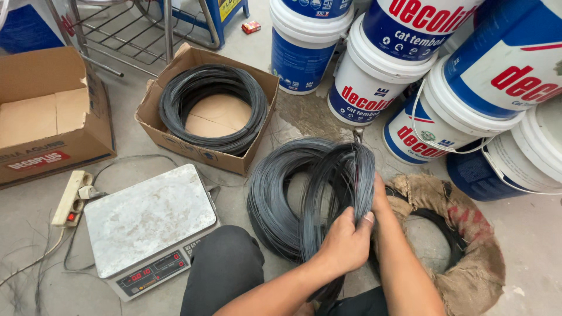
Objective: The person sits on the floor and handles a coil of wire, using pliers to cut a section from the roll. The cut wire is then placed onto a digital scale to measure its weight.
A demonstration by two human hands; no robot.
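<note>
Beside the scale (pixel 149 219), both hands — left hand (pixel 345 243), right hand (pixel 379 196) — fingers clamped on wire coil (pixel 310 193).

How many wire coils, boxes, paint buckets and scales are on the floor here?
Wire coils: 3, one in the box, one in the hands, one wrapped in sacking
Cardboard boxes: 2
Paint buckets: 7 at least partly visible
Scales: 1
Total: 13

Counted on the floor — three wire coils: one in hand (pixel 328 193), one boxed (pixel 212 108), one burlap-wrapped (pixel 462 240). Two cardboard boxes (pixel 52 117), one digital scale (pixel 146 225), one power strip (pixel 71 198) — at least six paint buckets (pixel 374 76).
</note>
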